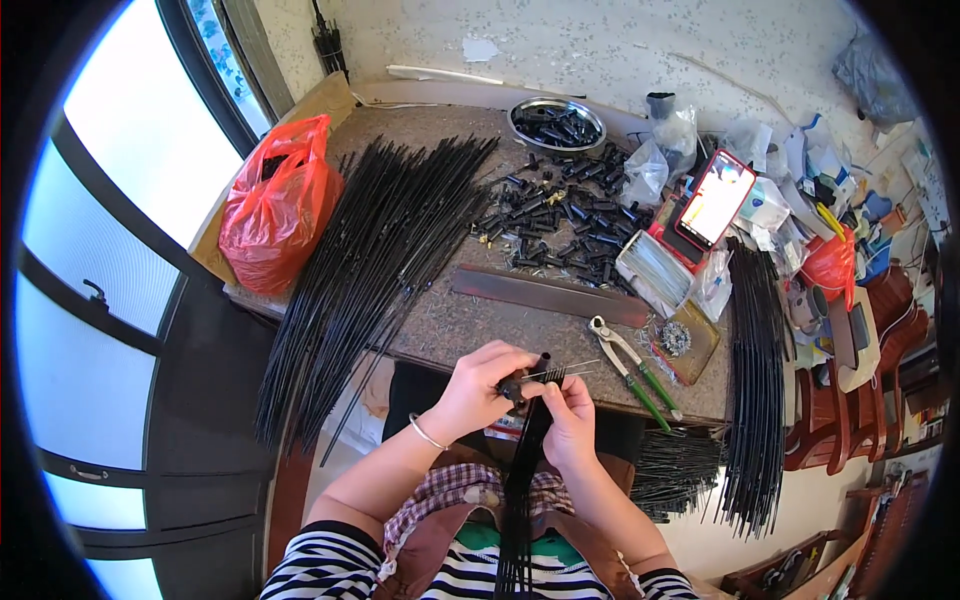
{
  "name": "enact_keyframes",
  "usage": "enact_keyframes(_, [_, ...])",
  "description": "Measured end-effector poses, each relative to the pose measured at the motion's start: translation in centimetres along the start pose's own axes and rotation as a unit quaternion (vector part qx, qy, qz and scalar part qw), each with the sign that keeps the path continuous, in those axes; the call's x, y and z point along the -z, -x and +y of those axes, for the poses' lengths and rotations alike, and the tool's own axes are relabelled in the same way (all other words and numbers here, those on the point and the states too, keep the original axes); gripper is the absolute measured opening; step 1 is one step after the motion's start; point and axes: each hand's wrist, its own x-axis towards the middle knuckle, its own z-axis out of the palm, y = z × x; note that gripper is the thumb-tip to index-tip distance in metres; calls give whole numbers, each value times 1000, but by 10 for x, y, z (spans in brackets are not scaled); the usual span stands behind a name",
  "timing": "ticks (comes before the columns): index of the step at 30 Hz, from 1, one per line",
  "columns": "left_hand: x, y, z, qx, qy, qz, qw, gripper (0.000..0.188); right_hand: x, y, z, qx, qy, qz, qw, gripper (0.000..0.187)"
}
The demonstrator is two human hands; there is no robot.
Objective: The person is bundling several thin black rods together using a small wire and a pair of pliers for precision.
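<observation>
In front of my chest, my left hand point(488, 388) is closed round a short black tube point(512, 386). Another dark tube end point(543, 361) shows by its fingertips, and thin metal wires point(585, 366) stick out to the right. Close beside it, my right hand point(570, 428) pinches the upper end of a flat row of thin black rods point(524, 455), which hangs down over my lap. The fingers partly hide where wires, tube and rods meet. Green-handled pincers point(637, 366) lie on the table to the right of my hands.
A big bundle of black rods point(375, 240) covers the table's left, beside a red plastic bag point(277, 215). Short black tubes point(575, 215) lie heaped below a metal bowl point(557, 122). A flat metal bar point(550, 293), a phone point(716, 198) and another rod bundle point(755, 380) are rightward.
</observation>
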Motion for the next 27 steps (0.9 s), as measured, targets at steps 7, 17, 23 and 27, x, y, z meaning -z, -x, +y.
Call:
enact_keyframes(7, [5,9,-8,233,399,-79,883,15,7,3,2,-105,2,-103,989,14])
enact_keyframes(17, [9,14,-15,233,508,-104,823,15,8,5,-1,-183,-29,-168,968,19])
enact_keyframes(23, [18,1,-17,167,317,-116,926,13,7,2,1,-189,-44,-103,976,15])
enact_keyframes(27, [14,0,-26,170,418,-161,878,14,17,-4,1,-300,-123,-163,932,16])
